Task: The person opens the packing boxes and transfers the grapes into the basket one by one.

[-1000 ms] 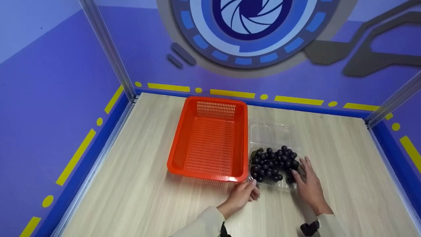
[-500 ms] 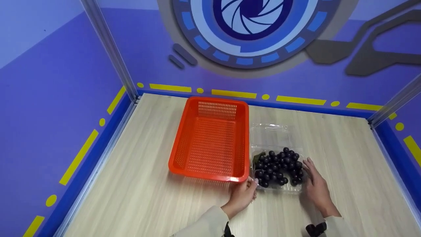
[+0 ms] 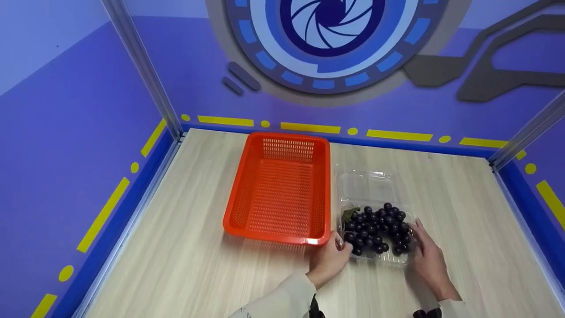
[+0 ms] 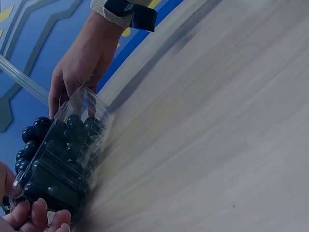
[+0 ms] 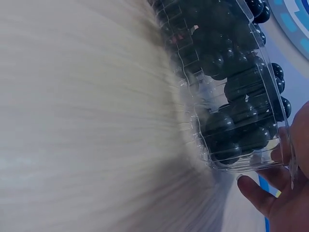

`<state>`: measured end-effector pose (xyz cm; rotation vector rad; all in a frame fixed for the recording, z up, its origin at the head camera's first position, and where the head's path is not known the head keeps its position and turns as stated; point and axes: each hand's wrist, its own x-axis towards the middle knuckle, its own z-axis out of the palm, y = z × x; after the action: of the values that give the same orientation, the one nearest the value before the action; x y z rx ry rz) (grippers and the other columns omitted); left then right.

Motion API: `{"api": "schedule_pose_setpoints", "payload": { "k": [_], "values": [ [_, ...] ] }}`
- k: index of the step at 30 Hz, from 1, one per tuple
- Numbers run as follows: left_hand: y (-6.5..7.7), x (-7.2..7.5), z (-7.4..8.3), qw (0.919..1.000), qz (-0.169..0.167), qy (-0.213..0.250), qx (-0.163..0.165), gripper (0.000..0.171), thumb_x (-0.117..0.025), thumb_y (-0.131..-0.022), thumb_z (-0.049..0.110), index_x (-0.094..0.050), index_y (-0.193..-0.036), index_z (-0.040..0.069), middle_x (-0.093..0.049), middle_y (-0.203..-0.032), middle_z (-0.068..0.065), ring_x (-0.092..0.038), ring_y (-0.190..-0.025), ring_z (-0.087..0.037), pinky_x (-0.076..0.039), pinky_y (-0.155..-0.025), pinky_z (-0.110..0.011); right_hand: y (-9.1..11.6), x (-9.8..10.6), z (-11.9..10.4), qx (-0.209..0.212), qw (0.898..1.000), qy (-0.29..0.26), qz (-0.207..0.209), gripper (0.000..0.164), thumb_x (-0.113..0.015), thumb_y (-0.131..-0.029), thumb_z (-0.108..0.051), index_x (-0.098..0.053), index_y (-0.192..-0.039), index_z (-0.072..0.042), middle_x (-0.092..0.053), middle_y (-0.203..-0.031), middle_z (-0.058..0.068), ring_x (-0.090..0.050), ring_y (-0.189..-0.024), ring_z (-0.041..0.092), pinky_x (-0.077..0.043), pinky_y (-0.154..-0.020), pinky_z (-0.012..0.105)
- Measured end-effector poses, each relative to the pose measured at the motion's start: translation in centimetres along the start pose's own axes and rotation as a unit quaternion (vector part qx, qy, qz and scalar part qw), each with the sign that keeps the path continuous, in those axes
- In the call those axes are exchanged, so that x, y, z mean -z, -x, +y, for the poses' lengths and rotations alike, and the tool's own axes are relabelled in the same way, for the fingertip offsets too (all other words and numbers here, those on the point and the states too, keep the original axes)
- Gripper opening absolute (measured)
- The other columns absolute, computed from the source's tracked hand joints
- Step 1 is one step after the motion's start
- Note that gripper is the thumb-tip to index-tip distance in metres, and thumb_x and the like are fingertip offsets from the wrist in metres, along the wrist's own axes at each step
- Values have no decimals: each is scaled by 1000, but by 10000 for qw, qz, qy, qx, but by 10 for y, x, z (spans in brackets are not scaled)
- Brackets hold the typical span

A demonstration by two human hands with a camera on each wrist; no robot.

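Note:
A clear plastic clamshell container (image 3: 399, 259) lies on the table with its lid (image 3: 366, 185) folded back. Dark grapes (image 3: 371, 229) fill its base in a bunch, a green leaf (image 3: 350, 213) at their far left corner. My left hand (image 3: 330, 259) pinches the container's near left edge; its curled fingertips (image 4: 39, 212) show against the plastic in the left wrist view. On the opposite side my right hand (image 3: 430, 263) holds the container's right rim, fingers (image 5: 256, 193) around the corner. Some grapes rise above the rim.
An orange-red plastic basket (image 3: 327, 198) with a slotted bottom stands directly left of the container, close to my left hand. Light wood tabletop (image 3: 198, 198) surrounds both. Blue printed wall panels (image 3: 273, 104) and metal posts (image 3: 143, 66) enclose the back and sides.
The container with the grapes has slid slightly right and nearer to me. My right thumb has left the grapes for the container's right side. The left hand has stayed at the left edge.

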<state>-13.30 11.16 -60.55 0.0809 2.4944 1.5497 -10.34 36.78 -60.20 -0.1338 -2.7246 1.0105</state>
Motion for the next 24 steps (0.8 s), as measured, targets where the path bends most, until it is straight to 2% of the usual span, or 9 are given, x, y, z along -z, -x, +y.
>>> {"api": "schedule_pose_setpoints", "payload": {
  "k": [5, 8, 11, 12, 15, 17, 20, 22, 24],
  "values": [
    [-5, -1, 1, 9998, 104, -108, -117, 24, -62, -85, 26, -43, -70, 21, -40, -63, 11, -40, -57, -3, -33, -52, -19, 2, 1, 0, -160, 9999, -53, -14, 57, -44, -88, 15, -48, -140, -8, -30, -156, 16, -35, -136, 37, -17, -103, -2],
    [-8, -3, 1, 9996, 149, -159, -199, 26, -63, -84, 24, -42, -67, 21, -38, -62, 12, -39, -56, -2, -32, -52, -19, 2, 2, 0, -322, 9994, -82, -119, 55, -42, -91, 13, -47, -141, -9, -27, -158, 15, -34, -138, 41, -27, -116, 28],
    [-10, -4, 2, 9993, 156, -232, -254, 27, -63, -84, 23, -42, -66, 22, -38, -61, 12, -38, -56, -2, -33, -51, -18, 2, 2, 0, -374, 9991, -123, -183, 54, -42, -92, 12, -46, -141, -8, -25, -158, 15, -33, -138, 45, -31, -106, 56],
    [-11, -5, 2, 9989, 164, -319, -285, 27, -63, -84, 24, -43, -66, 22, -39, -61, 13, -38, -55, -2, -33, -51, -18, 2, 3, 0, -379, 9990, -126, -178, 54, -43, -92, 12, -47, -141, -9, -25, -158, 14, -32, -138, 44, -31, -106, 57],
    [-12, -5, 3, 9963, 190, -706, -459, 25, -63, -84, 26, -45, -67, 22, -40, -60, 13, -39, -54, -2, -33, -50, -19, 4, 5, 2, -336, 9994, -78, -82, 54, -43, -91, 12, -48, -141, -9, -28, -157, 14, -30, -141, 32, -29, -111, 49],
    [-12, -5, 6, 9931, 191, -990, -605, 24, -63, -85, 26, -47, -67, 22, -41, -59, 13, -38, -53, -2, -33, -48, -20, 6, 6, 3, -269, 9996, -15, 26, 55, -42, -90, 13, -50, -139, -9, -32, -156, 14, -29, -140, 16, -28, -115, 28],
    [-12, -6, 9, 9891, 143, -1240, -781, 25, -62, -87, 24, -49, -66, 21, -41, -57, 13, -38, -50, -3, -32, -44, -20, 8, 7, 4, -232, 9997, 60, 99, 54, -42, -90, 13, -51, -138, -8, -35, -154, 15, -27, -136, 4, -20, -102, -2],
    [-13, -6, 11, 9876, 93, -1339, -815, 25, -61, -87, 24, -50, -65, 21, -42, -56, 13, -38, -49, -2, -32, -43, -20, 9, 7, 4, -277, 9996, 87, 54, 52, -42, -91, 13, -50, -138, -6, -34, -154, 15, -30, -138, 10, -20, -100, -4],
    [-13, -7, 11, 9833, 123, -1578, -895, 27, -61, -88, 25, -52, -63, 20, -45, -56, 11, -39, -48, -3, -32, -42, -21, 9, 7, 3, -389, 9992, 92, -34, 50, -42, -92, 12, -49, -138, -5, -32, -156, 15, -34, -139, 23, -29, -106, 9]
  ]
}}
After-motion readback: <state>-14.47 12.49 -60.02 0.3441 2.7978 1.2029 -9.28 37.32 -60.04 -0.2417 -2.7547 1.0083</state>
